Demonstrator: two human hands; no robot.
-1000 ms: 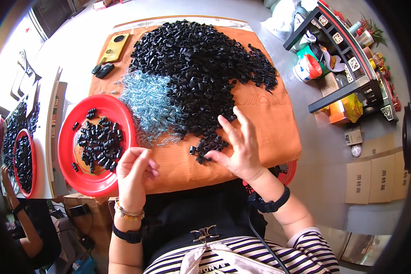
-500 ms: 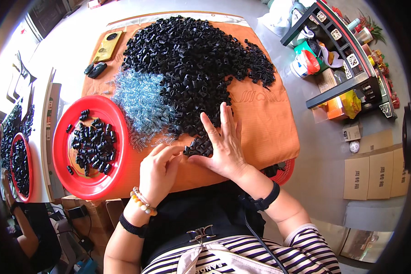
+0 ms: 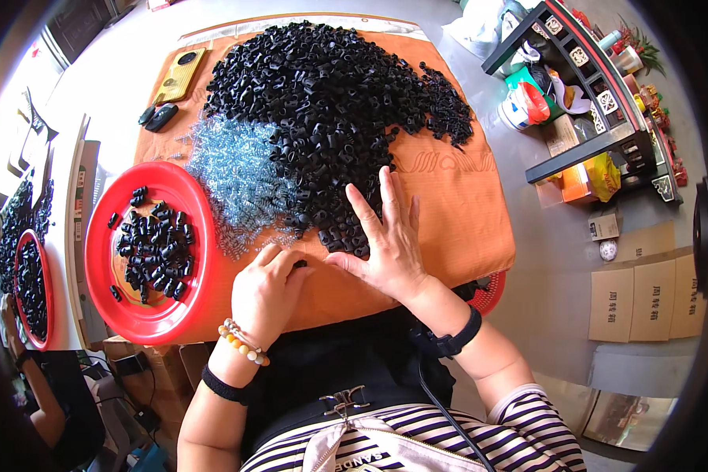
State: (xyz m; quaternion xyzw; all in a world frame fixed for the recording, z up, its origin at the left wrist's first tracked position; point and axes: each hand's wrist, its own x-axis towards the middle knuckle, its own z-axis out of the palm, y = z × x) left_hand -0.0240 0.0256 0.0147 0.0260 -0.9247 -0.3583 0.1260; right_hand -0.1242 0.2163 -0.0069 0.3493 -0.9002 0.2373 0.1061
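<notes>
Head view, and the left hand has one small black piece pinched between thumb and forefinger, just off the near edge of the big black pile! The right hand spreads its fingers wide, gripping nothing, right beside that same edge; whether they touch the pile, I can't tell. So the step in hand looks like picking single pieces out of the heap. Pale springs lie against the pile's left side, and at the left of the cloth-covered bench the red plate carries a cluster of black parts. The next move seems to call for a light, steady pinch and some turning of that piece, because the fingers hide which way it faces.
</notes>
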